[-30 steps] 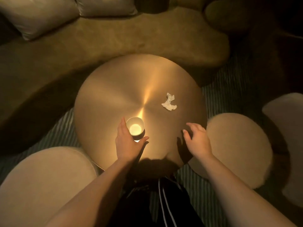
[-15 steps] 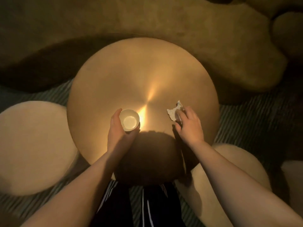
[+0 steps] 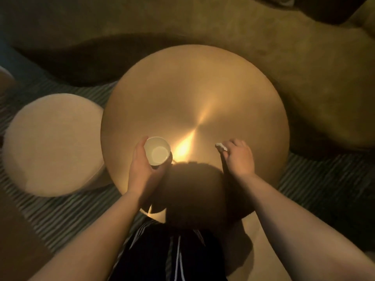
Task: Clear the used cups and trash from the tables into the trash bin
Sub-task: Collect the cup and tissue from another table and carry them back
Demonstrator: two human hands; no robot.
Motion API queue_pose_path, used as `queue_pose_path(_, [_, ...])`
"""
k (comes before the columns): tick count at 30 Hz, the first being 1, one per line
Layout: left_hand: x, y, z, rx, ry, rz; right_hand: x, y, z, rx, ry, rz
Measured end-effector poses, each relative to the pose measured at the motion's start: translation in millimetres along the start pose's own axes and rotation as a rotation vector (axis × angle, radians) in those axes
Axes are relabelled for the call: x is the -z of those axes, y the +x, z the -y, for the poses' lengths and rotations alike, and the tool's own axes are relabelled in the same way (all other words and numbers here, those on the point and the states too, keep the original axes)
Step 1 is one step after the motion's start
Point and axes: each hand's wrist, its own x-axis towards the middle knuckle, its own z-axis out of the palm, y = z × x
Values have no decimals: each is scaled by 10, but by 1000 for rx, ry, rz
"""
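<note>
A person's left hand curls around a white paper cup at about 7 o'clock on a round brass-toned table, the cup upright with its mouth facing the camera. The right hand pinches a crumpled white tissue near 5 o'clock; its long axis is too bunched to read.

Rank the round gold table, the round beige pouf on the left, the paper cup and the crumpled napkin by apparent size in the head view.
1. round gold table
2. round beige pouf
3. paper cup, held by the left hand
4. crumpled napkin, mostly hidden in the right hand, so its full size is unclear
</note>
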Motion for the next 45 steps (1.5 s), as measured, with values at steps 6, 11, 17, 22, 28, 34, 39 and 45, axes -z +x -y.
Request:
queue_pose_path(6, [323, -126, -14, -1, -43, -94, 233, -52, 547, 72, 95, 3])
queue_pose_path(11, [727, -385, 107, 37, -47, -282, 275, -127, 1247, 257, 169, 9])
queue_pose_path(17, [1319, -979, 479, 213, -72, -539, 9, -482, 2219, 542, 183, 138])
queue_pose_path(22, [1740, -1570, 914, 354, -104, -734, -227, -834, 2916, 760, 143, 250])
queue_pose_path(28, [2216, -2267, 1456, 519, -158, -919, -565, -1365, 3656, 976, 129, 341])
queue_pose_path(34, [2759, -2991, 2221, 613, -188, -1027, -1051, -2117, 4452, 1101, 84, 403])
queue_pose_path(39, [3231, -3578, 2953, 656, -229, -1064, -1528, -2917, 5105, 1131, 81, 475])
queue_pose_path(45, [3774, -4183, 3599, 663, -276, -1091, -1889, -3719, 5778, 1148, 123, 494])
